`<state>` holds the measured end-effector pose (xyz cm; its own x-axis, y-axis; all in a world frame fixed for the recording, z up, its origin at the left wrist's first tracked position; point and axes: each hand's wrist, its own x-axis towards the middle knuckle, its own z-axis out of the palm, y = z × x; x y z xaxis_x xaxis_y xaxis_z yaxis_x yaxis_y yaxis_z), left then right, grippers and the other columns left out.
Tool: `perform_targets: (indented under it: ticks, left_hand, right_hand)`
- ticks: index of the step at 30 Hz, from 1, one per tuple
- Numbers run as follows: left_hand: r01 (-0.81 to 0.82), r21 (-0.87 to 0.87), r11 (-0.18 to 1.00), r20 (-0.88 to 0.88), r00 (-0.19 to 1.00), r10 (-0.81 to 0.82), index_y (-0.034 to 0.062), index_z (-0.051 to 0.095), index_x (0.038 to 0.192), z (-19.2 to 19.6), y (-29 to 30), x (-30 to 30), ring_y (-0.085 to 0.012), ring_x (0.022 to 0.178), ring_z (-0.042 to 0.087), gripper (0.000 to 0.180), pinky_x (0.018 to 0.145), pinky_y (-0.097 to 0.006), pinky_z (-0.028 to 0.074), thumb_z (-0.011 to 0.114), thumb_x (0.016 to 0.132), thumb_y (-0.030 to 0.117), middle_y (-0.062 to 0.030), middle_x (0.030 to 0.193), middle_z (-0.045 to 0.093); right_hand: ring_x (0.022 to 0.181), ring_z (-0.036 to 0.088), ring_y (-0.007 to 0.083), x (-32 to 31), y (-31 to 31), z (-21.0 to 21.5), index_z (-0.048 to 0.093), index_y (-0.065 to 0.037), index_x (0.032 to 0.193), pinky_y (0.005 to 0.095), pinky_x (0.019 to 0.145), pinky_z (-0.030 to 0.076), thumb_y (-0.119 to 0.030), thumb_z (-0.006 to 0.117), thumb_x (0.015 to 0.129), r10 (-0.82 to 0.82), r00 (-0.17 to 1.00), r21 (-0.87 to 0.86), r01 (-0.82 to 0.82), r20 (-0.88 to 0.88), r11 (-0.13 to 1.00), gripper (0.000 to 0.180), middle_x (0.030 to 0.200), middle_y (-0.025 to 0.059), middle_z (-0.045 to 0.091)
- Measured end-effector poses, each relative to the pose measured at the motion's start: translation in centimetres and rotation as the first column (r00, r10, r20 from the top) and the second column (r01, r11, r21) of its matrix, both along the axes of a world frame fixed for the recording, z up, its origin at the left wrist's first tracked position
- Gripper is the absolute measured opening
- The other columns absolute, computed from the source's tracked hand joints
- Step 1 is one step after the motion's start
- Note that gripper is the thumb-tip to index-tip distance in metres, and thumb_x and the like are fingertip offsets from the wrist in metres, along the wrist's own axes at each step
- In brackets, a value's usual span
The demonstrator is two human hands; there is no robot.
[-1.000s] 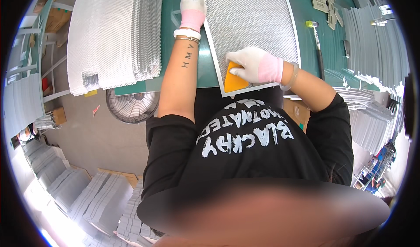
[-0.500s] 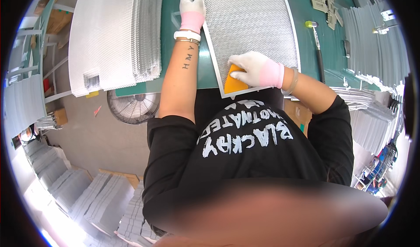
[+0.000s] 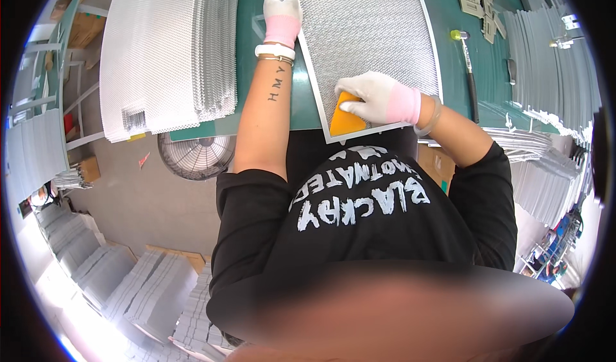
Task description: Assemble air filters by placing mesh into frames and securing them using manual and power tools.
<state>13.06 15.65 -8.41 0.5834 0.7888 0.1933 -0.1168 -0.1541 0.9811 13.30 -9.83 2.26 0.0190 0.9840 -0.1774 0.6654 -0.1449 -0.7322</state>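
Note:
A silver mesh filter panel in a pale metal frame lies on the green table, its near edge close to my body. My left hand, in a white glove with a pink cuff, grips the frame's left side near the far corner; its fingertips are partly hidden. In my right hand, gloved the same way, is a flat orange-yellow scraper, pinched between thumb and fingers. The scraper rests against the mesh in the near left corner, beside the frame's inner edge.
Left of the panel stands a tall stack of mesh sheets. A hammer with a yellow-green head lies right of the panel on the green table. Grey flat pieces and stacked frame strips are farther right. A fan stands below the table edge.
My right hand and the scraper have shifted very slightly to the right. The left hand keeps its place on the frame.

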Motion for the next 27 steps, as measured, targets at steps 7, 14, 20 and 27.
perform_targets:
  ticks: [7,14,20,27]
  left_hand:
    - [-0.023,-0.021,1.000,0.097,0.995,0.025,-0.0021,0.049,0.120,-0.5,-0.1,0.2,-0.0136,0.086,0.061,0.027,0.078,-0.025,0.049,0.054,0.095,0.007,-0.0098,0.098,0.064]
    - [0.045,-0.037,0.998,0.043,0.998,-0.043,-0.0025,0.047,0.123,1.0,-0.9,-0.1,-0.0165,0.095,0.061,0.030,0.086,-0.028,0.048,0.052,0.095,0.005,-0.0116,0.106,0.062]
    - [0.024,0.133,0.991,-0.079,0.997,-0.014,-0.0024,0.049,0.125,2.7,-1.2,-0.5,-0.0244,0.103,0.059,0.031,0.093,-0.033,0.046,0.051,0.097,0.010,-0.0160,0.111,0.060]
    - [0.222,0.341,0.914,-0.098,0.975,-0.200,0.0004,0.046,0.127,13.8,-1.1,2.5,-0.0229,0.106,0.058,0.034,0.094,-0.033,0.045,0.050,0.102,0.023,-0.0175,0.117,0.061]
  right_hand:
    - [0.082,0.064,0.0388,-1.9,0.7,-0.2,0.056,-0.005,0.103,0.0467,0.073,0.050,-0.019,0.060,0.086,0.099,0.990,-0.079,-0.091,0.097,0.993,0.022,0.085,0.0186,0.065]
    - [0.081,0.064,0.0350,-0.6,-1.1,-1.7,0.058,-0.006,0.105,0.0448,0.073,0.050,-0.021,0.059,0.089,-0.208,0.965,0.144,0.231,-0.160,0.962,0.022,0.081,0.0181,0.062]
    - [0.066,0.051,0.0057,7.3,-9.5,-3.9,0.054,-0.001,0.124,0.0188,0.058,0.043,-0.017,0.053,0.099,-0.722,0.320,0.271,0.944,-0.613,0.188,0.030,0.090,0.0024,0.058]
    - [0.087,0.065,0.0237,19.7,-31.0,-7.0,0.046,-0.001,0.136,0.0352,0.076,0.052,-0.022,0.058,0.094,-0.956,-0.102,0.248,0.953,-0.276,-0.174,0.048,0.110,0.0181,0.065]
